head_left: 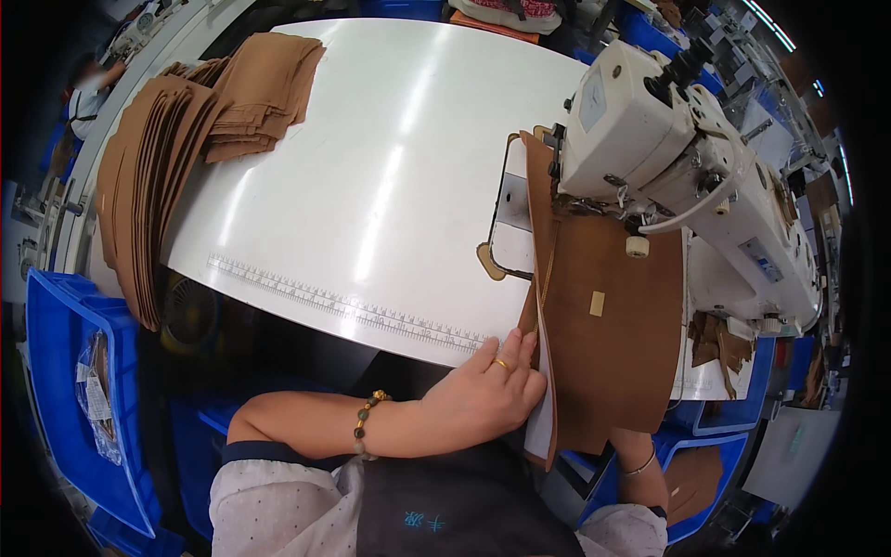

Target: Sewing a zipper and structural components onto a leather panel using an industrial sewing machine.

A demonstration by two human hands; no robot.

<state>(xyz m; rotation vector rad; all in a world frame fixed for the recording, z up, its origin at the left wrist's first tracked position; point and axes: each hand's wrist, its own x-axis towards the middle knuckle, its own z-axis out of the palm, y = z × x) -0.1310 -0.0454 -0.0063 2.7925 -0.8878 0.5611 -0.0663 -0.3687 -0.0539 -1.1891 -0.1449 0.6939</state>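
A brown sheet of fabric or leather (608, 353) lies under the head of the white sewing machine (640, 130) and hangs over the table's front edge. A small pale yellow tag sits on its surface. My left hand (506, 379), with a ring on one finger, grips the folded left edge of this brown panel, fingers close together; its thumb is hidden. A whitish layer shows along that fold. My right hand (633, 446) reaches under the panel's near end; only the wrist and the back part are visible, and the fingers are covered.
Stacks of brown cut pieces (139, 176) drape over the left side of the white table (371, 186), which has a printed ruler near its front edge. Blue bins (79, 399) stand at lower left and lower right. Another person sits far left.
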